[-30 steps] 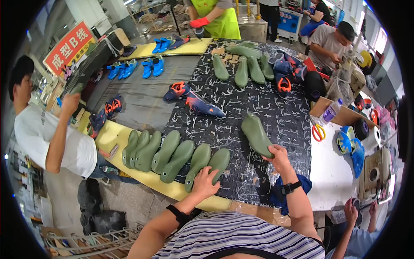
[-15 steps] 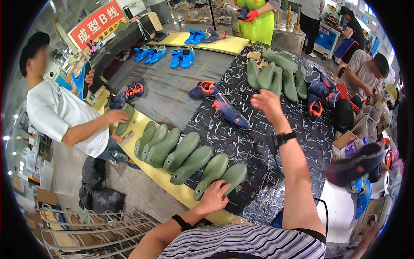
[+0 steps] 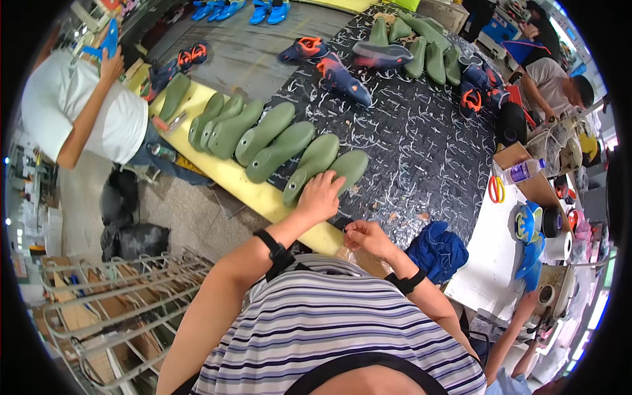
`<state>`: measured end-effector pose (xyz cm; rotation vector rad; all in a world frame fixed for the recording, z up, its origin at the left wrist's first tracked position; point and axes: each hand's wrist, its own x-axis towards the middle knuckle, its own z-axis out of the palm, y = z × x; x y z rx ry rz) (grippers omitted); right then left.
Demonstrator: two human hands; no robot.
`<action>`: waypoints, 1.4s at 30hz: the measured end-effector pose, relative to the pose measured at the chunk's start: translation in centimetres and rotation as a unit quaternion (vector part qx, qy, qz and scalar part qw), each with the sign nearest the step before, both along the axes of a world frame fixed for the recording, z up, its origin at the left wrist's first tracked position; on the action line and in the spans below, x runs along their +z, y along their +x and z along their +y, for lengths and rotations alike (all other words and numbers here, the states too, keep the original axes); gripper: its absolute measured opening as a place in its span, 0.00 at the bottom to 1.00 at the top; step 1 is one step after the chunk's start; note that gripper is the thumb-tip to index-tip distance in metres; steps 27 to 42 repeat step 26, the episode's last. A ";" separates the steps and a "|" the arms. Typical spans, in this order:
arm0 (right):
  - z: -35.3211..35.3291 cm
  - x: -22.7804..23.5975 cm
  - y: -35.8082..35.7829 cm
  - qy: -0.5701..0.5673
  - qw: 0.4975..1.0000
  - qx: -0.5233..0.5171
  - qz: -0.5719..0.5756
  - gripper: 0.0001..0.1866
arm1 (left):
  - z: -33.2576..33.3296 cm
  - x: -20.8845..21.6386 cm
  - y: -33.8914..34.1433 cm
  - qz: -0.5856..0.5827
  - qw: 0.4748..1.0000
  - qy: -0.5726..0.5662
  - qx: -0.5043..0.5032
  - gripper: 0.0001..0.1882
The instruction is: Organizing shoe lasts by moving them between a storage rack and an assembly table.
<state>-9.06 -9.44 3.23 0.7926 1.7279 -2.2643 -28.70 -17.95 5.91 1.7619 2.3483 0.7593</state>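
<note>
A row of several green shoe lasts [image 3: 263, 135] lies across the yellow board [image 3: 230, 176] and the black patterned mat [image 3: 421, 151]. My left hand [image 3: 320, 196] curls over the near end of one of the two rightmost green lasts [image 3: 315, 160], next to the other one [image 3: 347, 168]. My right hand [image 3: 367, 237] is close to my body at the table's near edge, fingers pinched together. What they pinch is too small to tell. Both wrists wear black bands.
A person in a white shirt [image 3: 85, 112] stands at the left, holding a blue shoe. Blue and orange shoes [image 3: 342, 76] and more green lasts [image 3: 421, 52] lie farther back. A blue cloth [image 3: 438, 250], scissors [image 3: 497, 189], a bottle [image 3: 523, 172] and a wire rack [image 3: 112, 296] are nearby.
My right hand has pulled back from far across the mat to the near edge by my body. My left hand stays on the green last. The view has tilted downward.
</note>
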 end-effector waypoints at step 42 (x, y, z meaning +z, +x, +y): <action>-8.2 3.0 2.1 0.151 0.955 0.255 0.024 0.16 | -30.7 -3.3 10.0 -0.121 0.920 -0.087 0.362 0.26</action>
